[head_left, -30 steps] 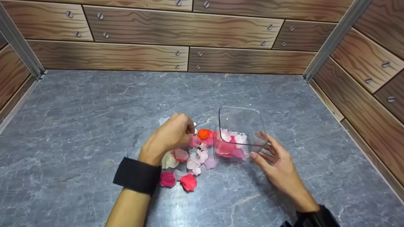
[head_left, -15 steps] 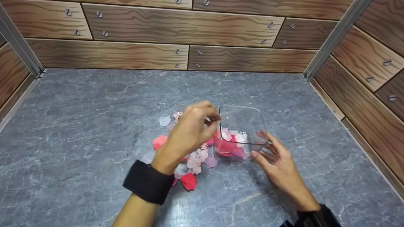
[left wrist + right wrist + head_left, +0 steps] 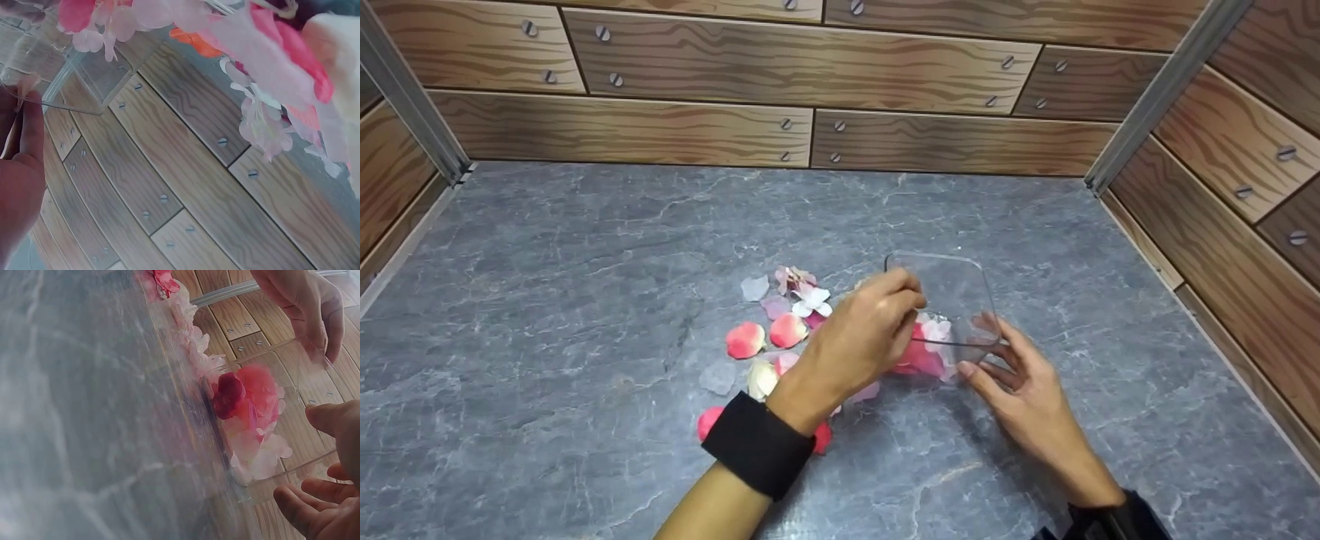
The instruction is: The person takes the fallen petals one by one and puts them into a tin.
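A clear square-rimmed box stands right of centre in the head view, with pink, red and white petals inside. My left hand hangs over its left rim, fingers bent and fingertips together. In the left wrist view a thin pale petal shows at those fingertips, partly behind the clear wall. My right hand holds the box at its right side, thumb and fingers spread about the wall. Left of the box lie loose petals and a white blossom; my left arm hides some.
The grey marbled tabletop runs back to a wood-patterned wall. A similar panel borders the right side, with a metal post at the corner. Black bands circle the wrists.
My left hand has moved right from the loose petals to the box opening, uncovering petals at the left. The orange petal is now hidden behind it. My right hand and the box stay put.
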`<action>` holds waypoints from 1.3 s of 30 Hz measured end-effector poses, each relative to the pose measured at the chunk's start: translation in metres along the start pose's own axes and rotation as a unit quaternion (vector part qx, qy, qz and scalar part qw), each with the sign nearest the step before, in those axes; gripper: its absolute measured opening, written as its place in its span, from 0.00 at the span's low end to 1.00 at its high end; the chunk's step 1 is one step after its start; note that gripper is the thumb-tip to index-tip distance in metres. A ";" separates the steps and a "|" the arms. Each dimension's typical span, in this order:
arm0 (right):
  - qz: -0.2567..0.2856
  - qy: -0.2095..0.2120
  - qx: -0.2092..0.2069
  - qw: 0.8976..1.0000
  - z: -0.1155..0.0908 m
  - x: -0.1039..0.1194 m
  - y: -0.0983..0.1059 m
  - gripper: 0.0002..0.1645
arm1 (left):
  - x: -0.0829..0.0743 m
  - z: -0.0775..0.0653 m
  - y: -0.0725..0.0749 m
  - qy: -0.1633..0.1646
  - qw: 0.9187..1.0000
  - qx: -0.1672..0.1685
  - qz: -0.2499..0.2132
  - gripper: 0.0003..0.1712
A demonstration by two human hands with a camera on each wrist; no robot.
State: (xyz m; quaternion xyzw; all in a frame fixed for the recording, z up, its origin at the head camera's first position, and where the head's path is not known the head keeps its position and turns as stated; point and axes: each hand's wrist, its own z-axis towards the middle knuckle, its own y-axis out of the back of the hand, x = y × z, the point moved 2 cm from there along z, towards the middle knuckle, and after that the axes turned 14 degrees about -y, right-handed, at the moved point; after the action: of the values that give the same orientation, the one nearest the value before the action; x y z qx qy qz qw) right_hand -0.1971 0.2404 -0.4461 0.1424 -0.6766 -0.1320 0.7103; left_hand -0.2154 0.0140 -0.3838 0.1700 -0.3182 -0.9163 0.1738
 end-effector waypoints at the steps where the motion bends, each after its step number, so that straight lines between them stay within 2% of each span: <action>1: -0.002 0.000 0.000 1.000 0.000 0.000 0.000 0.44 | 0.000 0.000 0.000 0.000 1.000 0.005 0.000 0.08; 4: -0.007 -0.001 -0.001 1.000 0.000 -0.001 0.001 0.44 | 0.002 -0.001 0.002 0.003 1.000 0.021 -0.018 0.08; 7: -0.007 -0.002 0.000 1.000 0.000 -0.001 0.001 0.44 | 0.007 -0.001 0.011 0.020 0.998 0.033 -0.058 0.09; 10: -0.005 -0.005 -0.001 1.000 0.000 0.000 0.000 0.45 | 0.018 -0.004 0.026 0.058 0.994 0.039 -0.088 0.09; 13: -0.002 -0.004 -0.001 1.000 0.000 0.001 0.000 0.45 | 0.034 -0.010 0.044 0.099 0.990 0.044 -0.089 0.10; 17: -0.004 -0.003 0.000 1.000 0.000 0.001 0.000 0.45 | 0.057 -0.026 0.064 0.158 0.981 0.083 -0.079 0.13; 20: -0.007 -0.006 0.000 1.000 -0.001 0.001 0.001 0.45 | 0.073 -0.042 0.074 0.217 0.962 0.146 -0.075 0.18; 24: -0.004 -0.007 -0.002 1.000 -0.001 0.000 0.001 0.45 | 0.087 -0.060 0.078 0.284 0.929 0.224 -0.073 0.20; 27: -0.002 -0.003 -0.003 1.000 -0.001 -0.001 0.001 0.44 | 0.092 -0.068 0.077 0.317 0.907 0.267 -0.069 0.17; 32: 0.001 -0.001 -0.003 1.000 0.000 -0.001 0.001 0.44 | 0.093 -0.074 0.075 0.365 0.874 0.315 -0.062 0.12; 35: -0.001 0.001 -0.002 1.000 -0.001 -0.001 0.001 0.44 | 0.093 -0.076 0.074 0.386 0.861 0.326 -0.055 0.11; 39: -0.005 0.003 -0.003 1.000 -0.001 -0.001 0.001 0.44 | 0.094 -0.077 0.072 0.406 0.852 0.326 -0.049 0.09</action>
State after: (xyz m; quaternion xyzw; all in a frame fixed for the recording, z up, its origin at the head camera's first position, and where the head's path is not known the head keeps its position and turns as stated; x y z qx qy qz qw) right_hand -0.1963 0.2415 -0.4463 0.1441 -0.6731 -0.1375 0.7122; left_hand -0.2506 -0.1193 -0.4138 0.5897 -0.4905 -0.6167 0.1768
